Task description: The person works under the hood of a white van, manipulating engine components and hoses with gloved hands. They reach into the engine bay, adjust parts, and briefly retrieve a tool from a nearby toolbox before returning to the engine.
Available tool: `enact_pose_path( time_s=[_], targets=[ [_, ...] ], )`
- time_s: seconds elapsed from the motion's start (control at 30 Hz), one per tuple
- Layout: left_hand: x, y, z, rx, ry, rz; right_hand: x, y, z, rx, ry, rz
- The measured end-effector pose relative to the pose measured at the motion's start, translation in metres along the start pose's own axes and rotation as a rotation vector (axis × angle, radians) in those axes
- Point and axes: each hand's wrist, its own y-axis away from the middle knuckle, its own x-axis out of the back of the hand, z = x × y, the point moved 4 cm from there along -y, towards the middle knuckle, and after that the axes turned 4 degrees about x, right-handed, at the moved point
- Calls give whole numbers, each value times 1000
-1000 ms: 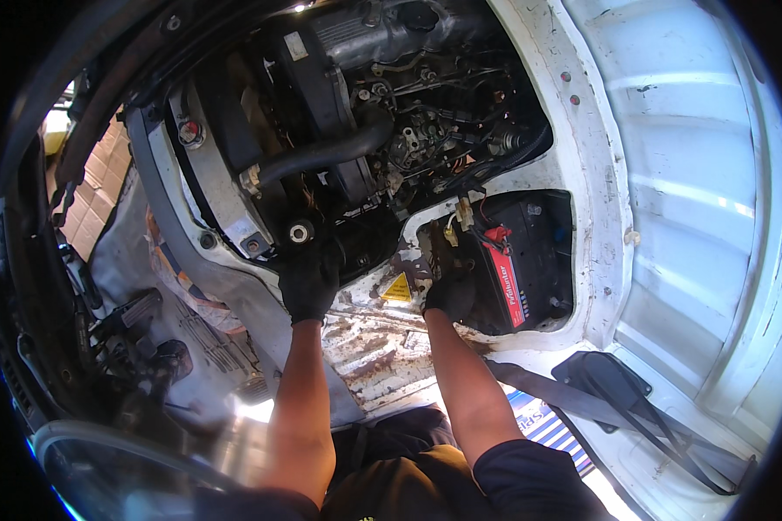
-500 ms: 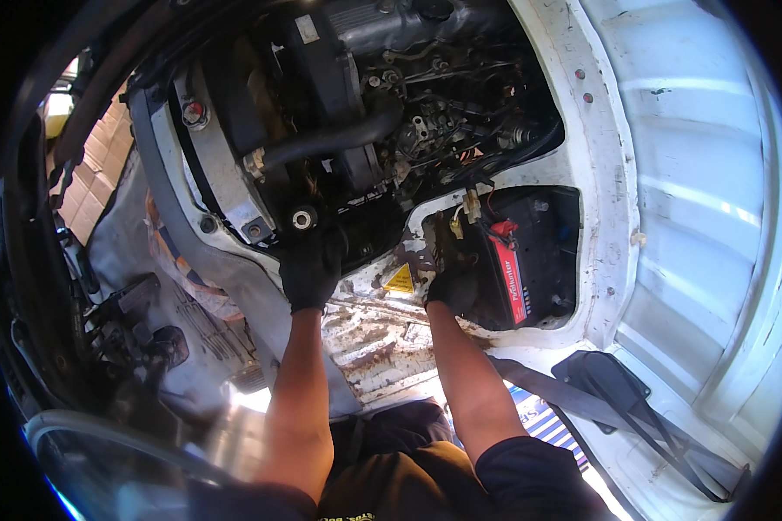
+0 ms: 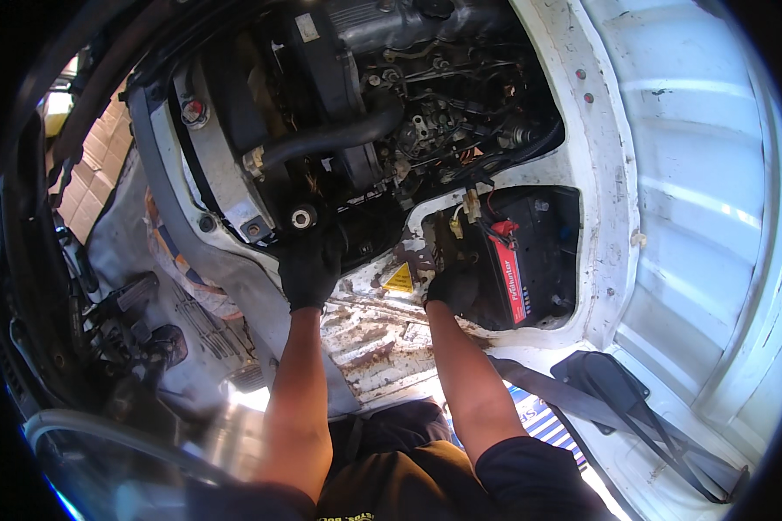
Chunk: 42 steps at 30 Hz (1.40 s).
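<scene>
Left hand [image 3: 311, 273], black-gloved, was at the near side of the engine [image 3: 426, 130], just below a ring-shaped metal fitting [image 3: 302, 217]; far end in shadow, could not tell whether it gripped anything. Right hand [image 3: 453, 288], also gloved and well apart from the left, was down just left of the red-labelled battery [image 3: 510, 280]; grip hidden, contact unclear. Red terminal cover [image 3: 503, 228] sat atop the battery. Yellow triangular sticker [image 3: 399, 278] lay between the hands, on a rusted white panel [image 3: 374, 343]. Farther out, a black hose [image 3: 343, 143] crossed the engine.
</scene>
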Motion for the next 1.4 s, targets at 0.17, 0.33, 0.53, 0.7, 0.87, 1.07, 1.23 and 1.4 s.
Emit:
enact_pose_path(
  time_s=[0.17, 0.33, 0.53, 0.7, 0.87, 1.07, 1.23, 1.4],
  targets=[
    [3, -1, 1, -45, -15, 67, -1, -3, 1, -95, 47, -86],
    [-1, -1, -1, -38, -25, 61, 0, -1, 0, -57, 66, -86],
    [-1, 0, -2, -45, -12, 79, -5, -2, 4, -21, 129, -111],
    [2, 0, 1, -59, -30, 105, -4, -2, 3, -78, 111, -119],
    [5, -1, 4, -25, -22, 62, 2, 1, -3, -37, 85, -62],
    [10, -4, 9, 1, -6, 0, 2, -1, -2, -15, 108, -101],
    [9, -3, 8, -6, 11, -2, -3, -2, 2, 39, 109, -76],
    [2, 0, 1, 5, -10, -3, -9, -2, 7, -40, 83, -109]
  ],
)
